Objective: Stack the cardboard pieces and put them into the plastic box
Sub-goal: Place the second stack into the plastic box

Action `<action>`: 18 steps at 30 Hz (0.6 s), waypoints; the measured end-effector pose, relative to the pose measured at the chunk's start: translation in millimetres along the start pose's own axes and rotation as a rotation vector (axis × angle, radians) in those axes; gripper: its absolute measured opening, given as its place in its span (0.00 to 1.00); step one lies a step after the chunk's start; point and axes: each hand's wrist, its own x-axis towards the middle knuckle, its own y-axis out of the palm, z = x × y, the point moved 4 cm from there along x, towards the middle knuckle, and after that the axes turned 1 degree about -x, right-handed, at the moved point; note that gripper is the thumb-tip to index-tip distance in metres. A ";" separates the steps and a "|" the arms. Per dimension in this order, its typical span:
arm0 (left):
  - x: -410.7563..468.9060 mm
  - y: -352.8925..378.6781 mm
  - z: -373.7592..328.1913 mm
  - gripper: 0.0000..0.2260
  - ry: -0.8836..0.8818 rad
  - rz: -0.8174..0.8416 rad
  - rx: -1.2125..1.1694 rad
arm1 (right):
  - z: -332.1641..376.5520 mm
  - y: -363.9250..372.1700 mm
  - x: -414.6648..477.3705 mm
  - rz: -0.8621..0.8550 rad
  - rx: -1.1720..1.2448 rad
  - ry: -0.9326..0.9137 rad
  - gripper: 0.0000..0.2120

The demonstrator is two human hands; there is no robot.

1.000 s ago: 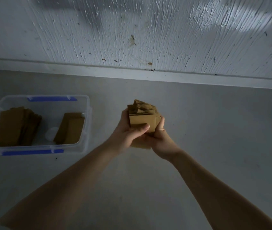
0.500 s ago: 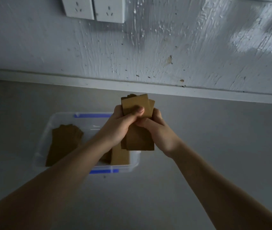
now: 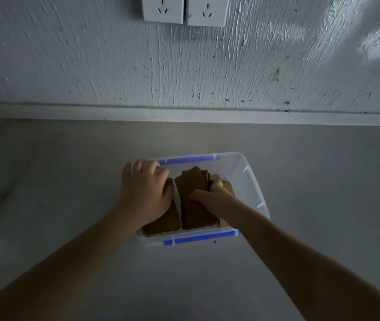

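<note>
A clear plastic box (image 3: 250, 181) with blue clips on its near and far rims sits on the grey floor. Inside it stand brown cardboard stacks. My right hand (image 3: 214, 199) grips the middle cardboard stack (image 3: 191, 191), which stands tilted inside the box. My left hand (image 3: 146, 191) lies palm down over the left cardboard stack (image 3: 163, 222), fingers reaching the box's far left corner. More cardboard (image 3: 229, 187) shows behind my right hand, at the right of the box.
A white textured wall (image 3: 184, 72) with a skirting strip rises just beyond the box. Two white wall sockets (image 3: 184, 10) sit at the top. Bare grey floor (image 3: 323, 181) surrounds the box.
Both hands carried the stack from mid-air down into the box. My left hand let go of it and now rests on the left stack; my right hand keeps hold.
</note>
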 end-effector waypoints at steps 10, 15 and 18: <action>-7.4 16.9 -4.2 0.20 -0.029 0.062 0.030 | 6.3 19.5 13.5 -0.010 -0.176 0.011 0.24; -9.8 17.4 -6.5 0.22 -0.007 0.075 0.034 | 5.0 15.4 9.7 -0.090 -0.390 -0.137 0.10; -9.6 10.6 -6.3 0.26 -0.012 0.026 -0.007 | 7.5 13.8 2.2 -0.162 -0.410 -0.218 0.16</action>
